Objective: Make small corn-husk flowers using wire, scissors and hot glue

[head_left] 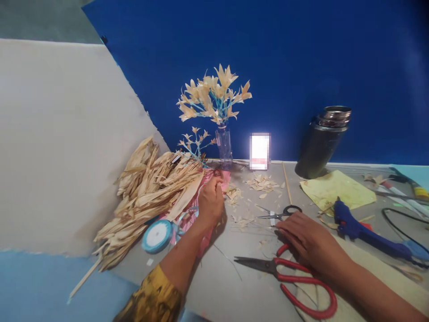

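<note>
My left hand (pixel 211 199) is closed over pink paper (pixel 205 237), its fingers curled together; whatever they pinch is too small to make out. My right hand (pixel 306 237) rests low over the table, palm down, fingers stretched out. Just beyond its fingertips lie small scissors with black handles (pixel 292 209), one loop partly hidden by the hand. Large red-handled scissors (pixel 310 280) lie in front of it, blades pointing left. Beside my left forearm stands a roll of blue ribbon (pixel 157 236). A bundle of dried corn husks (pixel 150 192) is heaped at the left.
Husk flowers with blue stems (pixel 214 96) stand in a clear bottle (pixel 224 145) at the back. Husk scraps (pixel 263 182) lie mid-table. On the right are a dark flask (pixel 321 143), yellow paper (pixel 338 190) and a blue glue gun (pixel 368 235). A bright blurred panel (pixel 260 151) stands behind.
</note>
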`<state>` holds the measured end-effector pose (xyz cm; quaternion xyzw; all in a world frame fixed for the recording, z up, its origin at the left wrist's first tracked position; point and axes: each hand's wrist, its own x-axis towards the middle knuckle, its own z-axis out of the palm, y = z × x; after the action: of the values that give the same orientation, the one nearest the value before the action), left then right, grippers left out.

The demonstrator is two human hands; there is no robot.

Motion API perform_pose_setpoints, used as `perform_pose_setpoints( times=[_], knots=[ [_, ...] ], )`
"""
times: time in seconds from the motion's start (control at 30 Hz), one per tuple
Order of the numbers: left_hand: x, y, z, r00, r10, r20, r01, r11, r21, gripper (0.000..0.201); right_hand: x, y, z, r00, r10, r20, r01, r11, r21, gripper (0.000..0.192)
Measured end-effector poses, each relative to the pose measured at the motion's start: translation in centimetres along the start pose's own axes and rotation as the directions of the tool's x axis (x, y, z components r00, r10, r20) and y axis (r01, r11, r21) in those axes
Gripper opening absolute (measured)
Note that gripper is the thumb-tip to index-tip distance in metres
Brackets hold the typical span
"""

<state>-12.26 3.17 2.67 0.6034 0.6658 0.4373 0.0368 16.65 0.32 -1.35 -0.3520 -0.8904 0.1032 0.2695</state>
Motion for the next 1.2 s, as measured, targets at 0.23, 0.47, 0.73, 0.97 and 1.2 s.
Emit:
perform_pose_setpoints(
  times=[0.23, 0.47, 0.73, 0.97, 1.2],
  knots=[
    [2.3, -1.9, -1.6, 0.990, -0.075, -0.116, 0.079, 0.996, 0.030, 0.032, -0.3, 0.4, 0.0, 0.996, -0.061, 0.067, 0.058, 0.997, 0.057, 0.028],
    [3.7, -2.7, -4.7, 0.940, -0.112, -0.322, 0.109, 0.994, -0.030, 0.030, -0.3, 0.7, 0.0, 0.999, -0.035, 0.021, 0.033, 0.996, 0.082, 0.025],
    [3.3, -3.0, -3.7, 0.988, -0.010, -0.153, 0.023, 0.996, 0.085, 0.020, 0.0, 0.9, 0.0, 0.999, -0.023, -0.039, 0.028, 0.992, 0.122, 0.025],
    [0.7, -1.3, -0.5, 0.973, 0.147, 0.178, -0.182, 0.963, 0.199, 0.022, 0.2, 0.4, -0.2, 0.995, -0.058, 0.085, 0.052, 0.996, 0.074, 0.024],
    [-0.4, -1.4, 1.3, 0.934, 0.221, 0.281, -0.284, 0.936, 0.207, 0.024, 0.3, 0.6, -0.6, 0.999, 0.027, -0.039, -0.026, 0.999, 0.019, 0.025]
  ],
)
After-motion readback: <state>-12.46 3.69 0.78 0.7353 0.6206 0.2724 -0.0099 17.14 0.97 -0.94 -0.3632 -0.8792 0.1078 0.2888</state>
